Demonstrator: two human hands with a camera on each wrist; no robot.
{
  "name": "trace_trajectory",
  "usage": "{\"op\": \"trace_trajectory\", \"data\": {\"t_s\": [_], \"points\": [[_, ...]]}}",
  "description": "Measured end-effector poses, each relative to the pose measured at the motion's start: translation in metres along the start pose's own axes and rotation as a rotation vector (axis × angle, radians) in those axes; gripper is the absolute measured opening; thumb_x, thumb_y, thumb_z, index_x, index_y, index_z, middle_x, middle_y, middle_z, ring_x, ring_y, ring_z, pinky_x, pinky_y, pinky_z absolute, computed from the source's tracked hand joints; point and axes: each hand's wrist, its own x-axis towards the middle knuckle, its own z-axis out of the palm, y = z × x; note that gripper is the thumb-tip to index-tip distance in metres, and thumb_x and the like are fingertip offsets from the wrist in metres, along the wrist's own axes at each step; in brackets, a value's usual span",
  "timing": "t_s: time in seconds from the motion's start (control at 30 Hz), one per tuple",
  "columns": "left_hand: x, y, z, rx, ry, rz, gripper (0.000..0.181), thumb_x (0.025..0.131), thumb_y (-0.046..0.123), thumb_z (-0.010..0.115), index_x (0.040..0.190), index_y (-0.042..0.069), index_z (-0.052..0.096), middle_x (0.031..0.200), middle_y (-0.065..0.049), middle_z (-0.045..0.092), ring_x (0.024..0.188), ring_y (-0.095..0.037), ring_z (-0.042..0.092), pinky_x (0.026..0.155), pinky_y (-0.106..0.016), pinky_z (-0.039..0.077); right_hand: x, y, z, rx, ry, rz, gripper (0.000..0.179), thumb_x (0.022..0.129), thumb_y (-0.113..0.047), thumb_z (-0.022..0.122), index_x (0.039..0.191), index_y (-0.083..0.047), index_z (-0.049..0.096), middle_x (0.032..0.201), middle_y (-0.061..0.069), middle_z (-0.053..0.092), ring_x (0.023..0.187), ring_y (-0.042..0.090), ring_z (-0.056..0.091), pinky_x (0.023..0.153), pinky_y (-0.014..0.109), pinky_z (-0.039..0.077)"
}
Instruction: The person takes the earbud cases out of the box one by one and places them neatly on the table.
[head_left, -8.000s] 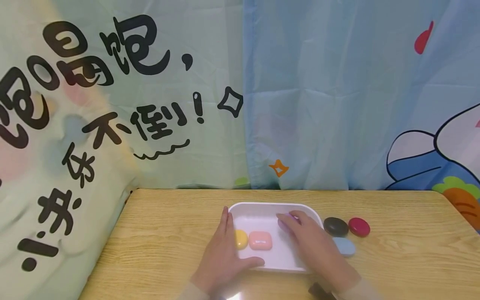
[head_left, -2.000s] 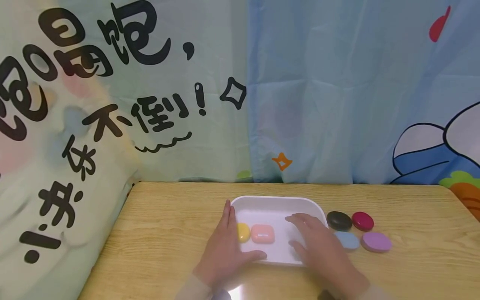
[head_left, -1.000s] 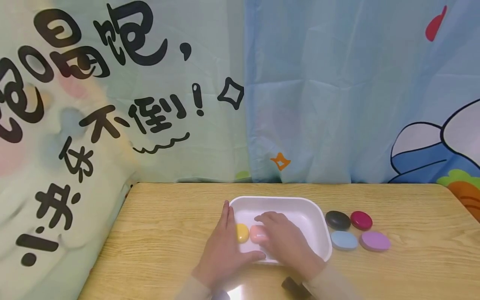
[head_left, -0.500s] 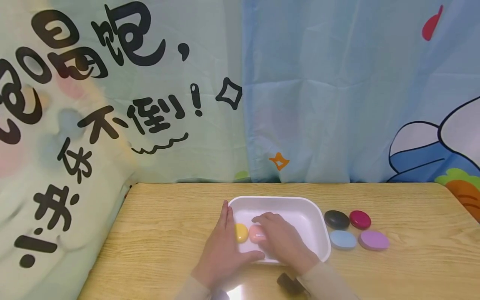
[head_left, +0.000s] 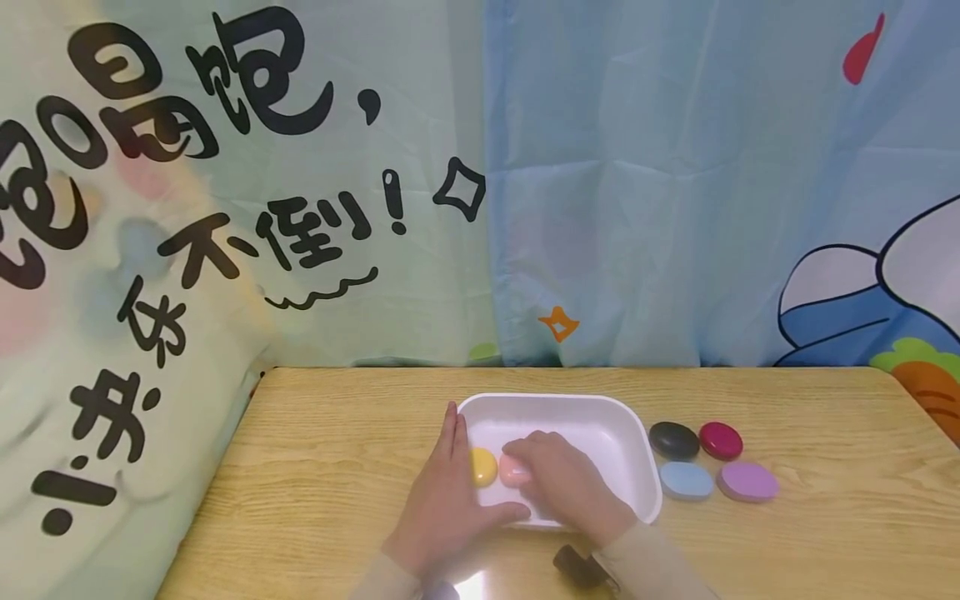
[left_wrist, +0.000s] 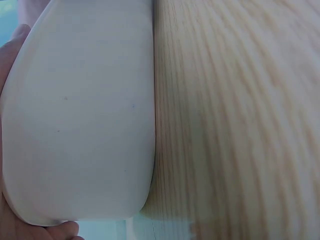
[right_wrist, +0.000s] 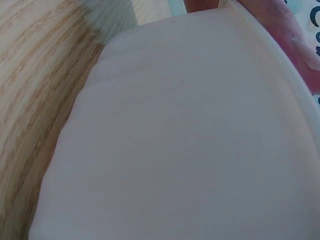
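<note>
A white tray [head_left: 615, 433] sits on the wooden table. My left hand [head_left: 446, 504] holds its left end, fingers along the side and thumb over the front rim. The left wrist view shows fingertips [left_wrist: 64, 231] bent round the corner of the tray. Inside the tray, my right hand [head_left: 566, 483] has its bent fingers on a glossy pink rounded block [head_left: 513, 471] and grips it, covering its right part. Left of that lies a yellow rounded piece [head_left: 483, 467], partly behind my left hand. In the right wrist view the tray's outer wall [right_wrist: 175, 125] hides the right fingers.
Right of the tray lie a black oval piece [head_left: 674, 441], a dark red oval [head_left: 722, 441], a pale blue rounded bar [head_left: 686, 481] and a purple oval [head_left: 748, 482]. A printed curtain [head_left: 637, 208] hangs behind the wooden table [head_left: 330, 467].
The purple oval has gone from the tray to the table beside the blue bar. My right hand has moved left to the pink block, its fingers now bent closer on it. The left hand stays.
</note>
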Motion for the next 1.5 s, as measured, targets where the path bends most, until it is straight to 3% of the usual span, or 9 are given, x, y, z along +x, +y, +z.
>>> {"op": "trace_trajectory", "data": {"t_s": [0.7, 1.13, 1.5], "points": [[-0.001, -0.001, 0.001, -0.015, 0.019, -0.019, 0.133, 0.070, 0.075, 0.074, 0.157, -0.007, 0.015, 0.168, -0.018, 0.004, 0.147, -0.036, 0.029, 0.109, -0.046, 0.043, -0.006, -0.006, -0.009, 0.006, 0.029, 0.079, 0.030, 0.089, -0.011, 0.073, 0.119, -0.010, 0.071, 0.110, 0.006, 0.069, 0.106, 0.027, 0.062, 0.098, 0.043, 0.049], [-0.002, -0.001, 0.000, -0.012, 0.022, -0.028, 0.134, 0.070, 0.075, 0.074, 0.158, -0.006, 0.013, 0.167, -0.018, 0.005, 0.147, -0.036, 0.030, 0.109, -0.046, 0.043, -0.021, -0.018, -0.025, 0.040, 0.158, 0.099, 0.040, 0.085, -0.003, 0.074, 0.124, -0.015, 0.071, 0.113, 0.001, 0.068, 0.109, 0.027, 0.061, 0.096, 0.043, 0.050], [0.000, -0.001, 0.002, -0.003, 0.022, -0.022, 0.134, 0.069, 0.074, 0.076, 0.158, -0.005, 0.013, 0.168, -0.016, 0.004, 0.148, -0.034, 0.028, 0.110, -0.045, 0.042, -0.037, -0.019, -0.041, 0.012, 0.191, 0.168, 0.041, 0.088, -0.010, 0.077, 0.128, -0.018, 0.070, 0.120, 0.002, 0.066, 0.116, 0.028, 0.058, 0.099, 0.045, 0.050]]}}
